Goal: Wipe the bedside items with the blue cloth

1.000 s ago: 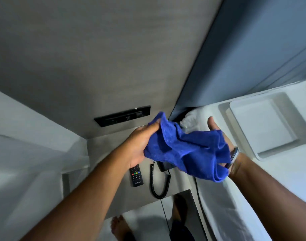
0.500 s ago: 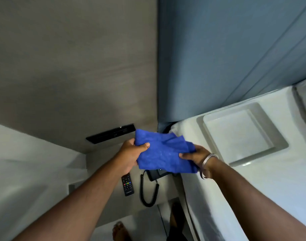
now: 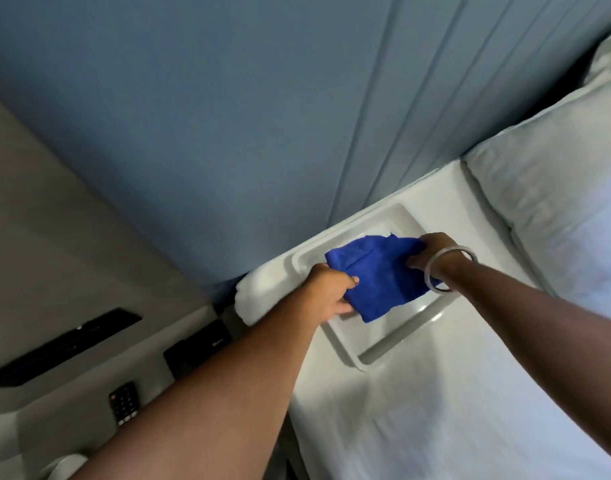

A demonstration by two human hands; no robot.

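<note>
I see the blue cloth (image 3: 378, 275) bunched over the white tray (image 3: 401, 336) on the bed (image 3: 453, 410), hiding much of the tray floor, its long axis running from lower left to upper right. My left hand (image 3: 326, 289) pinches its near edge, my right hand (image 3: 432, 249) grips the far end; the remote (image 3: 124, 403) on the desk (image 3: 72, 420) is blurred, my forearm cutting off the black phone (image 3: 196, 348).

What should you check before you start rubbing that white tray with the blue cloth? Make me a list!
1. Crumpled blue cloth is over the white rectangular plastic tray: ok.
2. Left hand grips the cloth's near edge: ok.
3. Right hand, with a silver bangle on its wrist, holds the far edge: ok.
4. Tray lies flat on the white bed sheet: ok.
5. Cloth spread flat for wiping: not ok, it is bunched.
6. Tray is empty under the cloth: cannot tell.
</note>
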